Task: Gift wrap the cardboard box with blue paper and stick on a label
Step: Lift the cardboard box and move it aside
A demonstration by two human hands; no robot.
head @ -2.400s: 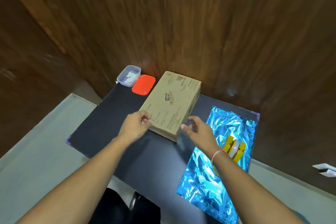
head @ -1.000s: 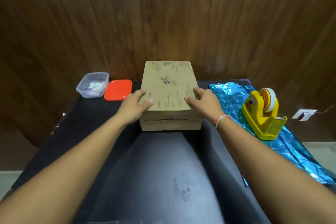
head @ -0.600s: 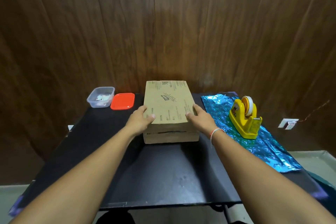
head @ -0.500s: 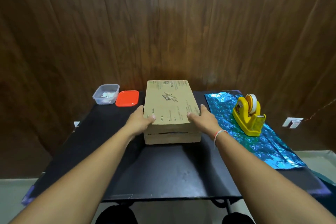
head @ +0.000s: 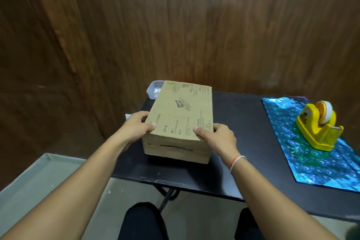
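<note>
The cardboard box (head: 182,115) with printed text on top is held over the left part of the black table (head: 241,122). My left hand (head: 136,125) grips its near left edge with the thumb on top. My right hand (head: 218,136) grips the near right corner, thumb on the lid. The box looks slightly raised and angled; a shadow lies beneath its front. The shiny blue wrapping paper (head: 315,148) lies flat on the right side of the table. No label is visible.
A yellow tape dispenser (head: 317,128) stands on the blue paper. A clear plastic container (head: 154,88) sits behind the box at the table's back left, partly hidden. A wood-panelled wall runs behind the table. My knees show below the table's front edge.
The box has shifted left with both hands still gripping it, and it hides the orange lid and part of the container. The view has swung so the table sits further right.
</note>
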